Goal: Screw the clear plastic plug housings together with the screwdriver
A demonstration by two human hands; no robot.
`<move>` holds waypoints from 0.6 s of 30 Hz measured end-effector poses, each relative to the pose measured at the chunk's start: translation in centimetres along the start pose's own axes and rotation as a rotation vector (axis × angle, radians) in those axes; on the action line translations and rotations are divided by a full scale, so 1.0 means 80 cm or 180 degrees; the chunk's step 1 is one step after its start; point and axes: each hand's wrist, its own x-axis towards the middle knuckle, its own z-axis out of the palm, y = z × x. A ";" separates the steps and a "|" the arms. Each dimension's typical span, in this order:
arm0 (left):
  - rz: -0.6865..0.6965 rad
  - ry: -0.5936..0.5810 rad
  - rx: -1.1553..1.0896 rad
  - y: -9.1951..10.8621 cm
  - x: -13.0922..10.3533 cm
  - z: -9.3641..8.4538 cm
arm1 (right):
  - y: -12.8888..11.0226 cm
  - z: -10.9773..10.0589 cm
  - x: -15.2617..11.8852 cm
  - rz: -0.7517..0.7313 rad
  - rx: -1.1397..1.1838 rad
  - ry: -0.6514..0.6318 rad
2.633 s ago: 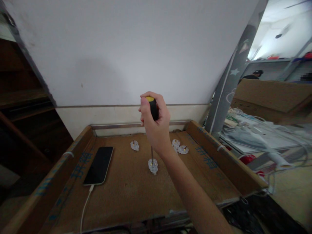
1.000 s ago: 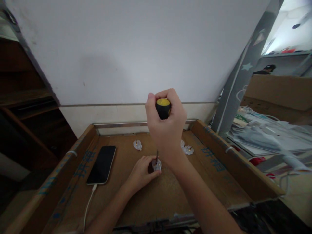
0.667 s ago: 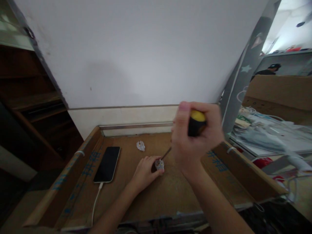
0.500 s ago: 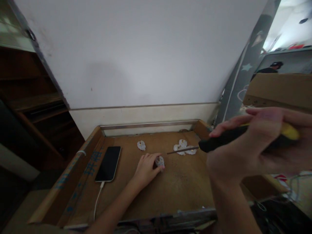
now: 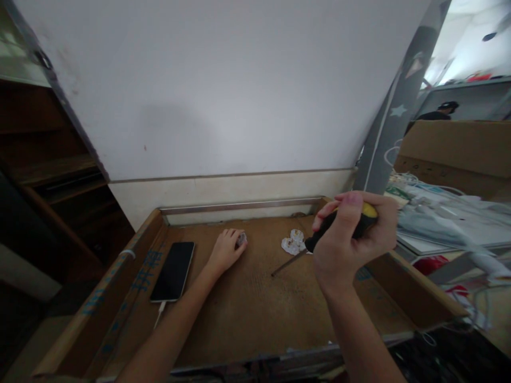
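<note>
My left hand (image 5: 227, 247) rests on the brown cardboard surface (image 5: 239, 308), its fingers closed round a small clear plastic piece (image 5: 241, 239) with a shiny metal part. My right hand (image 5: 355, 239) is wrapped round the black and yellow handle of a screwdriver (image 5: 291, 262). The shaft points down and left, its tip near the middle of the cardboard; whether it touches cannot be told. Behind the shaft lies a cluster of several similar clear pieces (image 5: 293, 242), partly hidden by my right hand and the screwdriver.
A phone (image 5: 173, 271) with a white cable (image 5: 161, 311) lies on the left. Raised cardboard edges (image 5: 423, 290) border the surface, with a pale wall (image 5: 239, 96) behind. At right are bagged items (image 5: 447, 213), an open carton (image 5: 459, 149) and a person (image 5: 441, 111) far back.
My left hand has moved left and away from me with the clear piece. The lone piece there is now out of sight. My right hand has swung left and in, its screwdriver tilting further down.
</note>
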 end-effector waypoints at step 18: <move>0.0781 -0.0077 -0.0673 0.099 0.029 0.022 | -0.008 0.004 -0.004 -0.0124 0.0179 0.0090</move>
